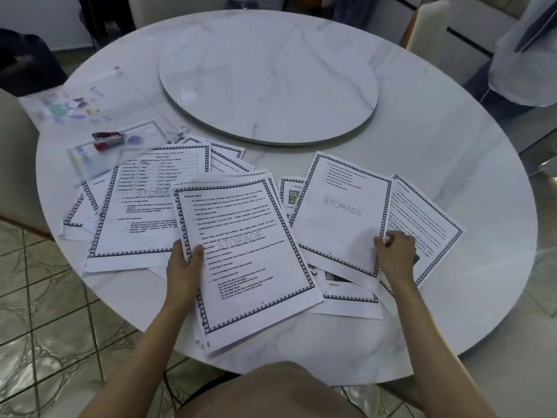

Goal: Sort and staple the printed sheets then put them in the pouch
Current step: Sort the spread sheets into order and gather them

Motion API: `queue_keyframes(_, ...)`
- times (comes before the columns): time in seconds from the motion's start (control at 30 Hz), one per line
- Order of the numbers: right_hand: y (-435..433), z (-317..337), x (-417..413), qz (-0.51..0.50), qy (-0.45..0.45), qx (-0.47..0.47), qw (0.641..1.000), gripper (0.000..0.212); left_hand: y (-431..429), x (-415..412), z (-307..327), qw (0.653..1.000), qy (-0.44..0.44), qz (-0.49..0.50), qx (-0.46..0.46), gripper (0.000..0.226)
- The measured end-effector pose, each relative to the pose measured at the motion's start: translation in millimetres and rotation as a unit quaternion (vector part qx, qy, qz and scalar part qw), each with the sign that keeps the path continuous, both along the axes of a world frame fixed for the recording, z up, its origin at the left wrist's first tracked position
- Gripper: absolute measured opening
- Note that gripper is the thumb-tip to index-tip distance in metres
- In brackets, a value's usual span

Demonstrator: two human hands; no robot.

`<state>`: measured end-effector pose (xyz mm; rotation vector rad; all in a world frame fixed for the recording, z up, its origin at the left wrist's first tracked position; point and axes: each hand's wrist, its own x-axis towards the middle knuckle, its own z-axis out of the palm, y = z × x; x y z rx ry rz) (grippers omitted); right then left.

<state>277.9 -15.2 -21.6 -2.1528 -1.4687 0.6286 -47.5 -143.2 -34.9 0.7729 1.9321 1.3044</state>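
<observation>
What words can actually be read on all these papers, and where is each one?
"OPTICAL DISCS": heading on the held stack in the left hand.
"STORAGE": grey watermark on that page and on the right sheet pinched by the right hand.
"USB pen": caption on the lower sheet.
Body text, figures on the table sheet and print on the pouch: too blurred to read.

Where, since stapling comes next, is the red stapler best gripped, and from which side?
Probably mid-body, pinching its two long sides from above: the stapler appears to lie flat on top of the pouch, long axis roughly left-right, with nothing covering it.
</observation>
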Motion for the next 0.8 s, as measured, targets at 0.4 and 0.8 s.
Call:
queue_keyframes(0.4,-2,-2,-9,-0.018,-0.058,-0.059,0.996,0.058,0,-4,-7,1.0,0.001,-0.002,-0.005,0.035)
queue_keyframes(0.8,0,5,-5,-0.064,0.105,0.024,0.992,0.025,-1,-5,-8,1.0,-0.004,-0.009,0.001,0.037)
